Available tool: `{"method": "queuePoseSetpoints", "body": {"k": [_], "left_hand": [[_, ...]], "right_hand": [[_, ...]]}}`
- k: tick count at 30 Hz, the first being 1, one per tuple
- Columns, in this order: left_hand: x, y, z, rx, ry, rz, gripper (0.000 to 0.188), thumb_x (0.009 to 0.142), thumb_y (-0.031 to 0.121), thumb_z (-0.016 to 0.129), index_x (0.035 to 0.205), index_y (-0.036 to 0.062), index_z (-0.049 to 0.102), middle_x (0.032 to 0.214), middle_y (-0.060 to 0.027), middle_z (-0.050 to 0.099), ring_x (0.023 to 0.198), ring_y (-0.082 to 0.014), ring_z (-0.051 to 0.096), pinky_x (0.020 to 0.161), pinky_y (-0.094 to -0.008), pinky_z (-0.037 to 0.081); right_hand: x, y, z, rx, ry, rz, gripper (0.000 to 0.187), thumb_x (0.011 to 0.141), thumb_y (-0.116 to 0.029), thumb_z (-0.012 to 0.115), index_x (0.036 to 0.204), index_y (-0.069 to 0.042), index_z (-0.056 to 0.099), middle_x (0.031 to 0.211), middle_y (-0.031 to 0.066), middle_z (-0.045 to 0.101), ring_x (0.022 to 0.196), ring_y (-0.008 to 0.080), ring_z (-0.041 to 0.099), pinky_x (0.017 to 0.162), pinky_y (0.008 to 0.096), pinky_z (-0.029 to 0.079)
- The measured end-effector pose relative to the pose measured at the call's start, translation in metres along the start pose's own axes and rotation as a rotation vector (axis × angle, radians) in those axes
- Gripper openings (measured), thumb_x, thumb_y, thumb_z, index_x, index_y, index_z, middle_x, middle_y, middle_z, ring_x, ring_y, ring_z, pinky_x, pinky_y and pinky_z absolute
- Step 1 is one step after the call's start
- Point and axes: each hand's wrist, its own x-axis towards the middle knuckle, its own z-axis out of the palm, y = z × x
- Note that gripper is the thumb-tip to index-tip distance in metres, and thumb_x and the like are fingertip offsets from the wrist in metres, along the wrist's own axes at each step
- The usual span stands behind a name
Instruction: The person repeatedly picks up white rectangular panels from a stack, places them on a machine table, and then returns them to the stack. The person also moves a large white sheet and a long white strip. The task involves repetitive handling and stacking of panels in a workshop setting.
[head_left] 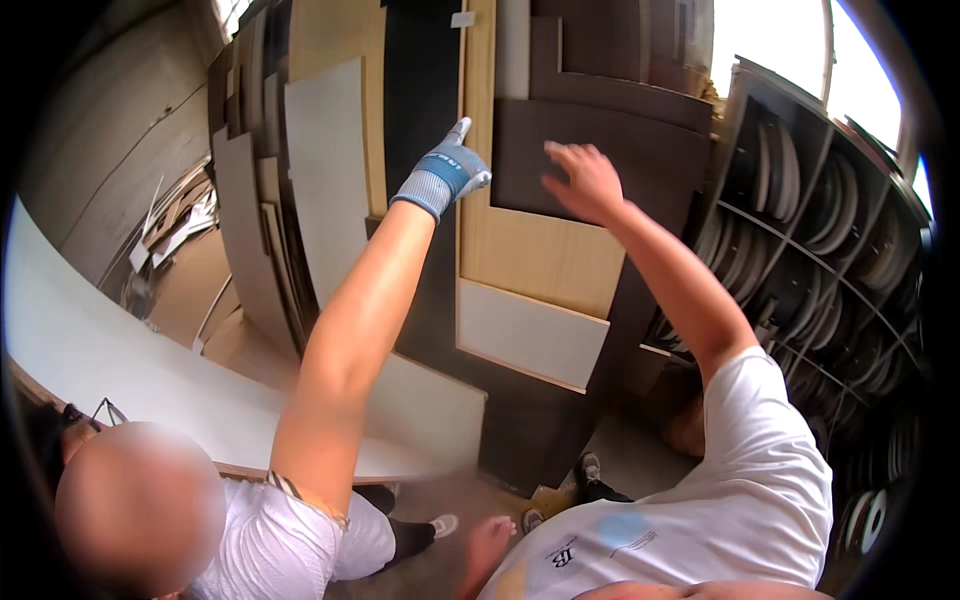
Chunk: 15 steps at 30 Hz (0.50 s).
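My right hand [585, 185], bare and slightly blurred, reaches forward in front of a dark brown board [640, 140]. Its fingers are stretched out with the thumb apart, and nothing is in it; whether it touches the board I cannot tell. Low beside my white shirt hangs my left hand [488, 550], fingers partly showing and loosely apart, with nothing visible in it. Another person's gloved hand [445, 172], in grey and blue, reaches from the left toward the edge of a light wood panel [478, 60]. Below are a light wood board [540, 255] and a white board [530, 330].
A co-worker [270, 530] stands close on my left. At right, a metal rack [780, 235] holds several rolls of edging strip. More upright panels [325, 170] lean at the left, near a pile of offcuts [180, 215]. A long white board [130, 330] curves across the left.
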Motion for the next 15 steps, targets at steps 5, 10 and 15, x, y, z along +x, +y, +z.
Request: {"method": "queuePoseSetpoints", "body": {"k": [5, 10, 15], "left_hand": [[-0.003, -0.022, 0.038, -0.025, 0.237, -0.086, 0.028, 0.094, 0.019, 0.066, 0.109, -0.0054, 0.068, 0.096, -0.014, 0.075, 0.085, -0.0159, 0.071, 0.077, -0.0294, 0.056], [0.016, -0.047, 0.115, -0.23, 0.421, 0.145, 0.041, 0.094, 0.041, 0.066, 0.112, 0.0033, 0.069, 0.096, -0.0127, 0.073, 0.092, -0.0216, 0.07, 0.083, -0.0361, 0.054], [0.036, -0.004, 0.151, 0.015, 0.434, -0.02, 0.052, 0.097, 0.055, 0.058, 0.114, 0.0066, 0.069, 0.102, -0.0122, 0.072, 0.097, -0.0215, 0.068, 0.085, -0.0354, 0.052]], "right_hand": [[0.121, 0.041, 0.051, -0.215, -0.018, 0.106, 0.055, 0.09, -0.048, 0.062, 0.139, -0.024, 0.055, 0.128, 0.0042, 0.06, 0.123, 0.0252, 0.053, 0.099, 0.0414, 0.043], [0.173, 0.076, 0.086, -0.279, -0.047, 0.112, 0.055, 0.094, -0.05, 0.057, 0.143, -0.026, 0.053, 0.125, 0.0033, 0.061, 0.12, 0.0241, 0.055, 0.097, 0.0414, 0.043], [0.194, 0.09, 0.096, -0.24, -0.125, 0.022, 0.056, 0.096, -0.052, 0.053, 0.144, -0.024, 0.051, 0.115, 0.0044, 0.068, 0.113, 0.0246, 0.06, 0.093, 0.0421, 0.043]]}}
